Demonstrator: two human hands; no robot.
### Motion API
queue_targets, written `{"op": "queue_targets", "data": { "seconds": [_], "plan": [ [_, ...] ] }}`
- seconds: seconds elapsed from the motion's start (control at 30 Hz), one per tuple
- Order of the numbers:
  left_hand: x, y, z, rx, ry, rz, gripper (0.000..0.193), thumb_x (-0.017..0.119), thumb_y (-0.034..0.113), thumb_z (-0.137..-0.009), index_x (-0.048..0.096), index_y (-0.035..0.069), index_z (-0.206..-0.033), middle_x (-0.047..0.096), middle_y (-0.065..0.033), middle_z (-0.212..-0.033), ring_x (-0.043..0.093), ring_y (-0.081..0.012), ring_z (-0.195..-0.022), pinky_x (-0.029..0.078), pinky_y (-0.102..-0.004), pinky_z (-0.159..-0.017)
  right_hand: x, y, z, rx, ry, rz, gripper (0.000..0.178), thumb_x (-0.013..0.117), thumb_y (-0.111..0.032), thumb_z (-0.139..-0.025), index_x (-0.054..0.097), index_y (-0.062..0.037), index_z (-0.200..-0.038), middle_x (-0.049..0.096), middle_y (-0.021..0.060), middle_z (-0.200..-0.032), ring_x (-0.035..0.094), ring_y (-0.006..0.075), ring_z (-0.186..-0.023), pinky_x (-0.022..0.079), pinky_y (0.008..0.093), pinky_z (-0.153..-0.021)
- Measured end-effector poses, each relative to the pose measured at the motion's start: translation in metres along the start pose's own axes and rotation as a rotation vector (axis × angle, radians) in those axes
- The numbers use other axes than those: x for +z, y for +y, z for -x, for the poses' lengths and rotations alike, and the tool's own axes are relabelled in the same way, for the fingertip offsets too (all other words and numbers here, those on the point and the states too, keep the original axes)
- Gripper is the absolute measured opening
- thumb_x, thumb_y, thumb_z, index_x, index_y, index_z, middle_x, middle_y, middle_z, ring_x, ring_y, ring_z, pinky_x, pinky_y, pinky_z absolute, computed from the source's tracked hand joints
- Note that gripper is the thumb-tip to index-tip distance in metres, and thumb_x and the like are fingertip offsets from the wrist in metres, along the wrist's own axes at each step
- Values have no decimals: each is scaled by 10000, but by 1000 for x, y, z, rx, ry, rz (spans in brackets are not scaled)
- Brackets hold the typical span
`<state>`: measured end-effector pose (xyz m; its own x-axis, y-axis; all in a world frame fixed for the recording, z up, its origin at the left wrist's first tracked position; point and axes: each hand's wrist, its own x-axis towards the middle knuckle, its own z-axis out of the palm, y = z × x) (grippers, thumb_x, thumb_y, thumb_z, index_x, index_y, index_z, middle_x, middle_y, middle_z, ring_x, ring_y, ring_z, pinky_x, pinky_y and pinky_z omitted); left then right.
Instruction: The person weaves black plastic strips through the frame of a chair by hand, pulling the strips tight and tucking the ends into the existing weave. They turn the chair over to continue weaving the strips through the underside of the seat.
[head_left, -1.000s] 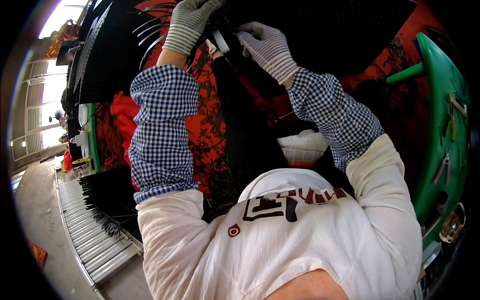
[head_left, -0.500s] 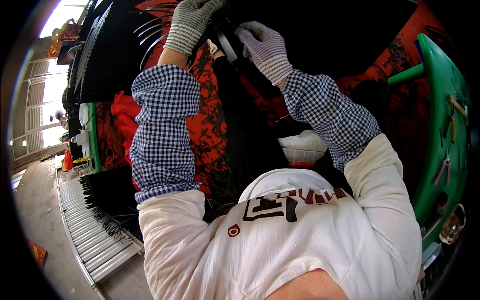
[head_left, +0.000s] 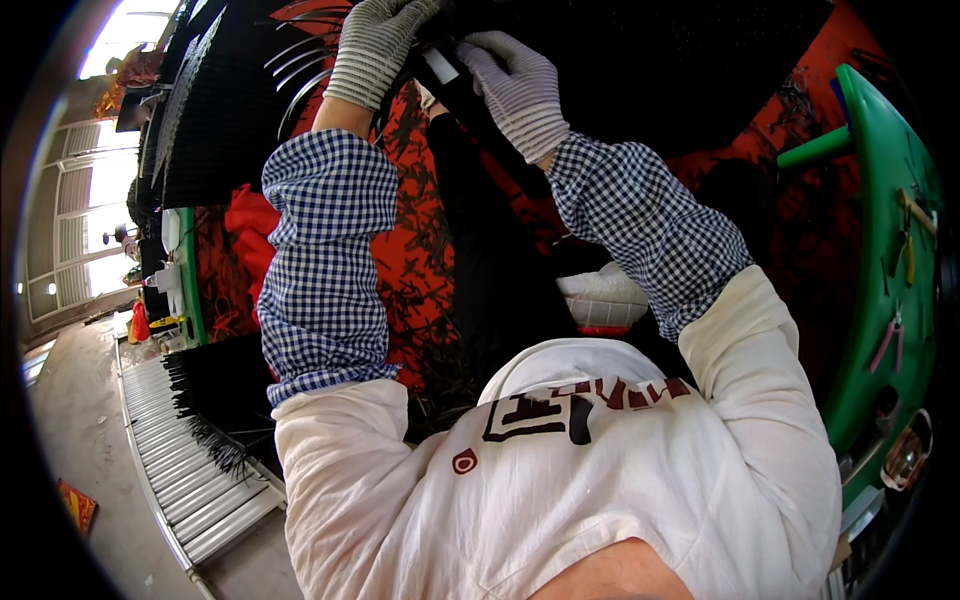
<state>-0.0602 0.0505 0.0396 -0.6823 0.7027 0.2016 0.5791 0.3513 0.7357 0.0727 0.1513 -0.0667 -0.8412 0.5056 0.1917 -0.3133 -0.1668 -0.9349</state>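
At the top, my left hand [head_left: 378, 50], in a striped knit glove, has its fingers bent over dark material; what they hold is hidden against the black. My right hand [head_left: 517, 90], gloved alike, is closed with its fingertips drawn together beside a short shiny strip [head_left: 440, 66] that catches the light. I cannot make out what is between those fingers. Left of my left hand, several thin curved black strips [head_left: 300, 70] fan outward. A large black panel [head_left: 680, 70] lies beyond and right of my right hand.
Dark offcuts litter the red floor covering [head_left: 415, 230]. At right stands a green table [head_left: 880, 260] with pink-handled pliers [head_left: 886, 345] and other tools. A roller conveyor [head_left: 190, 460] and black bristly pieces [head_left: 215, 400] are at left. A white padded seat [head_left: 605, 298] shows below my right sleeve.
My right hand has shifted slightly left and up, closer to my left hand. The shiny strip between them looks shorter and higher. My left hand has barely moved.
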Motion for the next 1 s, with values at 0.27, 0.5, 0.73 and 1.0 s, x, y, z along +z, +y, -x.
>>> {"op": "queue_targets", "data": {
  "seconds": [0.27, 0.5, 0.73, 1.0],
  "plan": [
    [16, 2, -2, 208, -15, 818, 234, 575, 168, -1053, 647, -48, -1109, 671, -71, -1015, 647, -147, -980, 527, -305, -867, 13, -6, -8, -126, 143, -16, 196, 668, -173, -1008, 728, -30, -1127, 757, 107, -982, 727, 180, -894, 602, 289, -808],
    [14, 20, 24, 278, 259, -159, 66, 709, -22, -909, 679, -38, -966, 696, -107, -928, 683, -182, -828, 561, -327, -760, 11, -15, -9, -17, 122, 41, 210, 659, -188, -1014, 728, -27, -1129, 750, 88, -956, 714, 159, -853, 595, 288, -781],
    [-14, 3, 13, 170, 378, -55, 36, 691, 9, -959, 694, -8, -928, 680, -14, -850, 603, -89, -764, 516, -259, -731, -11, 7, 6, -65, 10, 53, 255, 644, -244, -1031, 707, -27, -1149, 711, 19, -877, 621, 56, -688, 550, 205, -625],
    [-46, 22, 10, 217, 522, 82, 102, 636, 99, -1032, 672, 7, -1004, 677, -12, -868, 625, -90, -776, 513, -238, -718, -28, 41, 28, -187, -111, 235, 213, 627, -196, -1042, 694, -30, -1158, 708, 19, -867, 657, 66, -748, 573, 213, -685]
  ]
}}
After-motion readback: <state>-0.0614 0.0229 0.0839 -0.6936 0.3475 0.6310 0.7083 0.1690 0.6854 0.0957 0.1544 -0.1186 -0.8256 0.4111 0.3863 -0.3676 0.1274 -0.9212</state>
